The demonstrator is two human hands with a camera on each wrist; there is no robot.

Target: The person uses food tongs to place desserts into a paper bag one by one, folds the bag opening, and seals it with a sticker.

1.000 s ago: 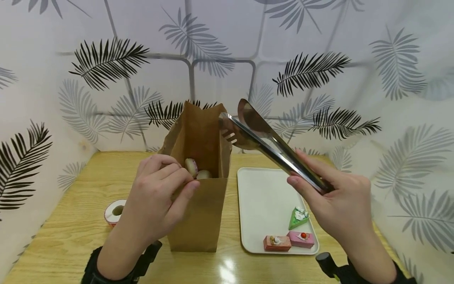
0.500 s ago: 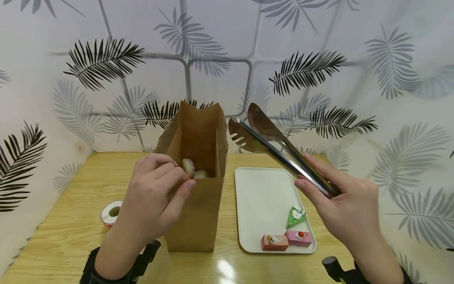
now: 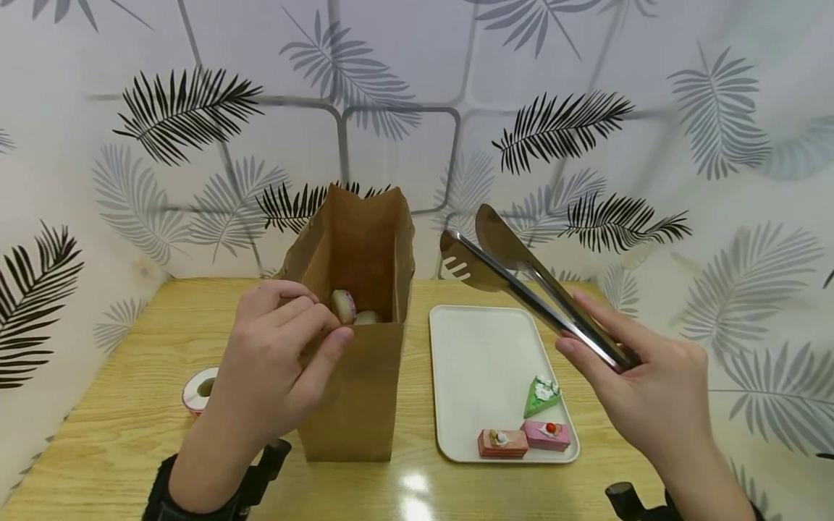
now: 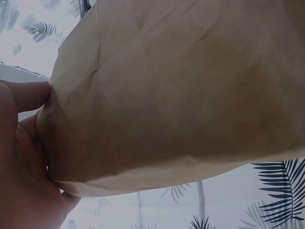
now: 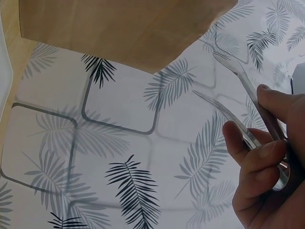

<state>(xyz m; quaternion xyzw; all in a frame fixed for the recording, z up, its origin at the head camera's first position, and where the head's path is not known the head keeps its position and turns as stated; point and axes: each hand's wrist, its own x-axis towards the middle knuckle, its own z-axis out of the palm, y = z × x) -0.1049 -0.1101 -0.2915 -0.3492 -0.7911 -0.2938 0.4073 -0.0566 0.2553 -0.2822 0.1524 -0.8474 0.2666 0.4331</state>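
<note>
A tall brown paper bag (image 3: 355, 405) stands upright with its mouth open. My left hand (image 3: 274, 362) pinches the bag's near left rim between thumb and fingers; the left wrist view shows the bag's side (image 4: 167, 95) filling most of the picture. Inside lie a cream round pastry with a purple edge (image 3: 343, 307) and another pale piece (image 3: 368, 317), mostly hidden by the rim. To the right, my right hand (image 3: 645, 391) grips metal serving tongs (image 3: 541, 289) near their hinged end. The tongs' jaws are apart, with nothing between them, above the tray's far side.
On the right, a white tray (image 3: 485, 354) carries a green triangular cake slice (image 3: 542, 396), a pink cake (image 3: 546, 435) with a red topping and a salmon-coloured cake (image 3: 503, 443). A tape-like roll (image 3: 198, 391) sits left, partly behind my left forearm. Leaf-patterned fabric encloses the table.
My right hand has drawn the tongs away from the bag's mouth, rightward and slightly down. The left hand keeps its hold on the bag's rim.
</note>
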